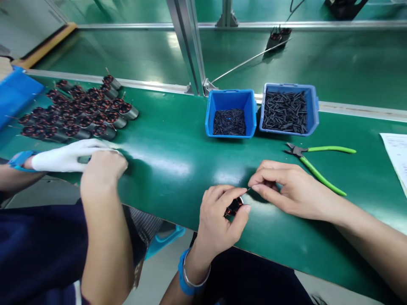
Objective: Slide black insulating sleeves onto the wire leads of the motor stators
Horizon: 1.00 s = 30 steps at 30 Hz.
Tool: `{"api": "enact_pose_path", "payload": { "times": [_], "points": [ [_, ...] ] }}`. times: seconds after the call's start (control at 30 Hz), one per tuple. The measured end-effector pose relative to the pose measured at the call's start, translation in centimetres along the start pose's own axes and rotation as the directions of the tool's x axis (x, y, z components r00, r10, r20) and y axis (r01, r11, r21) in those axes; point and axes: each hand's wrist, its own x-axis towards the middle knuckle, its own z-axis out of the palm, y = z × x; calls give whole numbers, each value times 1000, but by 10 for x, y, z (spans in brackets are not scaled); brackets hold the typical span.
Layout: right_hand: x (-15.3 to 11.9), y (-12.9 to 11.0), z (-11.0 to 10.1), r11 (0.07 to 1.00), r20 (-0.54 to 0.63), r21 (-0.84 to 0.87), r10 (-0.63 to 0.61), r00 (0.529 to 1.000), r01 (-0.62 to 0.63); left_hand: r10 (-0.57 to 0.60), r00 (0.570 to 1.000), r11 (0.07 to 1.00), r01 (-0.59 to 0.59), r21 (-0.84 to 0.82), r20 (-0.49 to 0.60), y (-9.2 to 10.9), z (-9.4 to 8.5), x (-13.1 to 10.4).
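Note:
My left hand (222, 214) is closed around a copper-wound motor stator (234, 206), which it holds at the table top near the front edge. Most of the stator's body is hidden by the fingers. Just to its right, my right hand (280, 186) is pinched shut on a thin dark wire-like piece (249, 189) that shows between thumb and forefinger, by the stator's rim. Whether that piece is joined to the stator, I cannot tell. Beyond my hands stand a blue bin (230, 132) of thin black pieces and a lighter blue bin (289, 130) of thicker black tube pieces.
Green-handled cutters (327, 149) lie open behind my right hand. Several wound stators (79, 112) stand grouped at the left. A co-worker's gloved hand (66, 156) and bare hand (103, 169) work there. A metal frame post (187, 46) rises behind; paper (397, 156) lies far right.

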Motion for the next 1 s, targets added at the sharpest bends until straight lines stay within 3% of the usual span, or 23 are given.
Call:
{"api": "enact_pose_path", "payload": {
  "times": [0.4,1.0],
  "points": [
    [2,-1,0,1000,13,1,6,1000,-6,-9,1000,1000,9,9,5,-1,1,0],
    [5,9,4,981,84,-56,-180,980,185,1,1000,1000,-1,-11,-1,0,-1,0]
  ]
}}
